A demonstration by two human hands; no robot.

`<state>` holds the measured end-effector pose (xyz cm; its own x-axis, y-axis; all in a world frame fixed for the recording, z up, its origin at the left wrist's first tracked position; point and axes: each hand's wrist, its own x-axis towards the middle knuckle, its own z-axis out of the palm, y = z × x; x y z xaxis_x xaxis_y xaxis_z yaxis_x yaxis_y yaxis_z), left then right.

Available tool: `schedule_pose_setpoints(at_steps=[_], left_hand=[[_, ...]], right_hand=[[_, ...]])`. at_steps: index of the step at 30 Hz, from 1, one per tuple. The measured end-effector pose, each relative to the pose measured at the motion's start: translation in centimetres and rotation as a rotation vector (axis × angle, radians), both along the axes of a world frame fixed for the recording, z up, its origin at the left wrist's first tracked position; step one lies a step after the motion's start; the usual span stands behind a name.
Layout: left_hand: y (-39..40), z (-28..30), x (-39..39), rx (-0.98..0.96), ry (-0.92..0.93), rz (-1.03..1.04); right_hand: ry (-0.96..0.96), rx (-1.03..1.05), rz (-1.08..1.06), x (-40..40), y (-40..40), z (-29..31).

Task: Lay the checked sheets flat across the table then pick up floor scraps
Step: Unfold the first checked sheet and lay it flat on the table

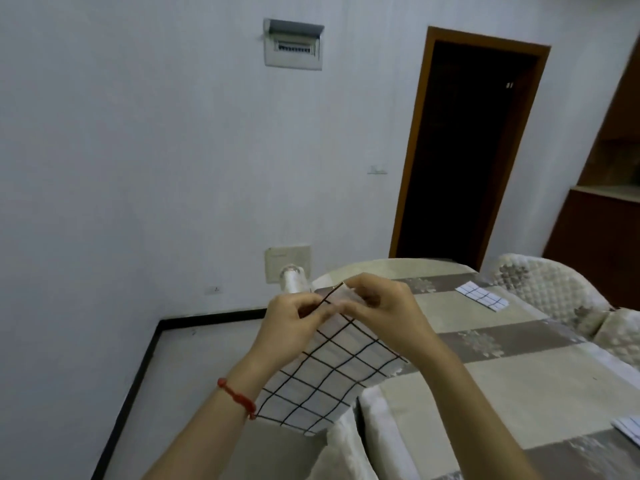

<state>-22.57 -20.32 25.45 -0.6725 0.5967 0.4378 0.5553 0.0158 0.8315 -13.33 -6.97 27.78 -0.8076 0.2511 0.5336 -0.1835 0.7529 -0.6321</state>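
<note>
Checked sheet [332, 372]: top edge pinched in both hands' [294, 323] [384, 313] grip, fingertips hidden.

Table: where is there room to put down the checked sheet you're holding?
Both hands, left and right, pinch the sheet above the table's near-left corner. The widest bare patch is mid-table, between the small sheet at the far edge and another at the right edge. Chairs crowd the far right side.

Both bare forearms reach forward toward 12 o'clock, wrists close together. The left hand [291, 323], red cord at its wrist, and the right hand [384, 306] have fingers curled, pinching, fingertips nearly touching.
</note>
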Motion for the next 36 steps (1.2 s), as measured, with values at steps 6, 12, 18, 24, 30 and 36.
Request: schedule_pose_setpoints(at_steps=[6, 12, 18, 24, 30, 36], left_hand=[[-0.9, 1.1, -5.0, 0.172, -0.152, 0.037], [0.4, 1.8, -7.7, 0.233, -0.223, 0.011], [4.3, 0.7, -10.4, 0.197, -0.238, 0.007], [8.0, 2.2, -11.1, 0.165, -0.11, -0.054], [12.9, 3.2, -10.0, 0.073, 0.296, -0.196], [16.7, 1.4, -10.2, 0.133, 0.369, -0.283]], right_hand=[[-0.109, -0.135, -0.108, 0.0, 2.4, -0.9], [0.118, -0.205, -0.26, -0.5, 3.5, -1.2], [0.223, -0.163, -0.331, -2.1, 6.3, -0.6], [0.221, -0.044, -0.295, -4.2, 9.0, 0.7], [0.131, -0.024, -0.37, -5.9, 11.6, 0.6], [0.138, -0.206, -0.419, -6.2, 13.8, 0.1]])
